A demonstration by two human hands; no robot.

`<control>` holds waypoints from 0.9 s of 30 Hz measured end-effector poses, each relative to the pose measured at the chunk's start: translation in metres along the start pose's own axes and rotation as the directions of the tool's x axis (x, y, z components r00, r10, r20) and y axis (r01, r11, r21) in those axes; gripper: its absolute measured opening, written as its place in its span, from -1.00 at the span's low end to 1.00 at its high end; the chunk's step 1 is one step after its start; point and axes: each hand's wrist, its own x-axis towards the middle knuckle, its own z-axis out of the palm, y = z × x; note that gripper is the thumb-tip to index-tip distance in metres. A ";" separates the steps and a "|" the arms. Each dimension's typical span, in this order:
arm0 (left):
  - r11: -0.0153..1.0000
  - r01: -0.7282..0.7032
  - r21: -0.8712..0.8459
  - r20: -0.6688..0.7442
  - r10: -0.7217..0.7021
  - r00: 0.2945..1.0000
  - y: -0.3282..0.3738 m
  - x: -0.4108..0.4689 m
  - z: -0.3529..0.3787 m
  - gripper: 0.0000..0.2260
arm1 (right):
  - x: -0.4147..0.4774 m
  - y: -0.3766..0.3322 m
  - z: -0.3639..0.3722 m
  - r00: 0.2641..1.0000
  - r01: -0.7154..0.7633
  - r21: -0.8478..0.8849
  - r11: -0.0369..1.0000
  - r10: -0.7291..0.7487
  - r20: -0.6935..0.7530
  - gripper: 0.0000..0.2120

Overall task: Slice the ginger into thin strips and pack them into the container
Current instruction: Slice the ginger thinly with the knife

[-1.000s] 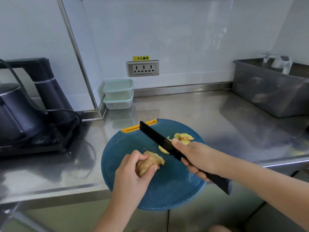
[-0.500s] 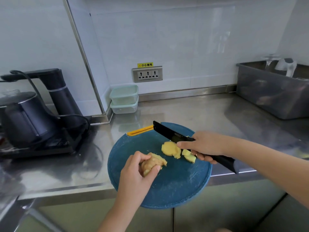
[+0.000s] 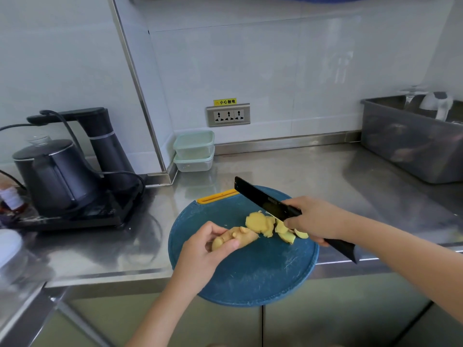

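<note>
At the lower centre of the frame the left hand (image 3: 208,251) grips a knobbly ginger piece (image 3: 238,237) between thumb and curled fingers, over the round blue cutting board (image 3: 250,279) that overhangs the steel counter (image 3: 325,176) edge. Just to the right, the right hand (image 3: 310,221) is wrapped round a black knife (image 3: 263,200), its blade angled up and left above a small heap of pale ginger slices (image 3: 258,222) on the board. Further back, two stacked lidded containers (image 3: 194,151) sit in the wall corner, well apart from the ginger. A black kettle (image 3: 55,176) stands at the left and a grey bin (image 3: 413,146) at the right.

Blue board (image 3: 250,276), black knife (image 3: 263,199), yellow ginger (image 3: 255,221)
</note>
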 end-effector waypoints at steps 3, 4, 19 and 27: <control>0.995 -0.048 0.086 0.058 0.043 0.997 -0.003 0.001 -0.005 -0.81 | 0.005 0.002 -0.001 0.997 -0.071 0.079 0.994 0.071 -0.004 -0.82; 0.994 -0.060 0.092 0.050 0.056 0.997 -0.004 0.000 -0.006 -0.84 | 0.006 0.002 -0.002 0.996 -0.084 0.095 0.992 0.085 -0.012 -0.76; 0.896 -0.398 0.197 -0.095 0.422 0.902 -0.012 -0.010 0.006 -0.81 | -0.025 -0.035 0.028 0.998 0.051 -0.043 0.998 -0.052 -0.021 -0.62; 0.867 -0.412 0.279 -0.069 0.446 0.892 -0.006 -0.001 0.008 -0.70 | -0.031 -0.034 0.038 0.997 0.078 -0.206 0.975 -0.076 0.018 -0.66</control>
